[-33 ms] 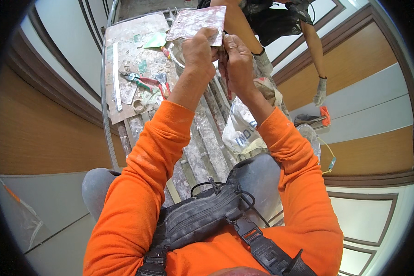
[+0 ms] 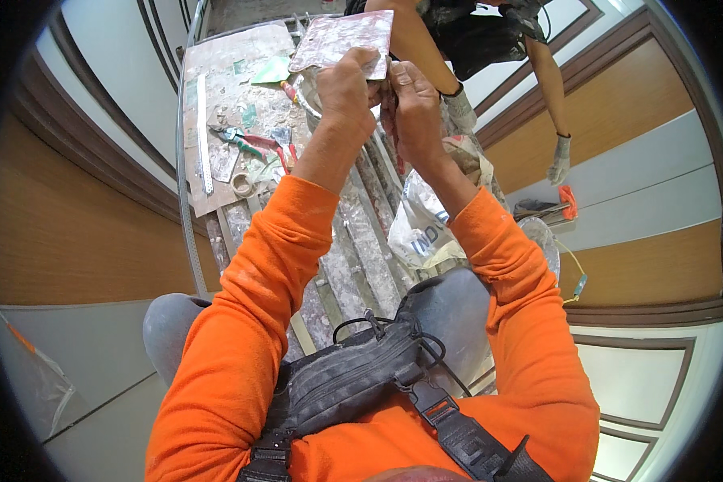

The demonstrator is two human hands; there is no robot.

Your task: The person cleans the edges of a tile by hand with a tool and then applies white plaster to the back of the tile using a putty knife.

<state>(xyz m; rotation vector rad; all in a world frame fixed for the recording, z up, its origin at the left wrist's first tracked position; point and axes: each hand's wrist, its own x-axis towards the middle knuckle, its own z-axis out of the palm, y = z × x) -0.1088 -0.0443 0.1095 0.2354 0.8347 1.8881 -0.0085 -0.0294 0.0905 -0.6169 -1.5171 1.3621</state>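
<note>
Both my arms, in orange sleeves, reach forward over a plaster-smeared slatted platform. My left hand is closed on a flat, square board with white smears over a reddish surface, its thumb on the near edge. Close beside it, at the board's right corner, my right hand has its fingers curled in. What those fingers hold, if anything, is hidden. Below my left hand a pale bucket rim partly shows. A white sack with blue print lies under my right forearm.
To the left lie a dusty sheet, a perforated white strip, green-handled snips, red-handled pliers, a tape roll and a green scrap. At upper right stands another person with gloved hands. Wood-panelled walls flank the platform.
</note>
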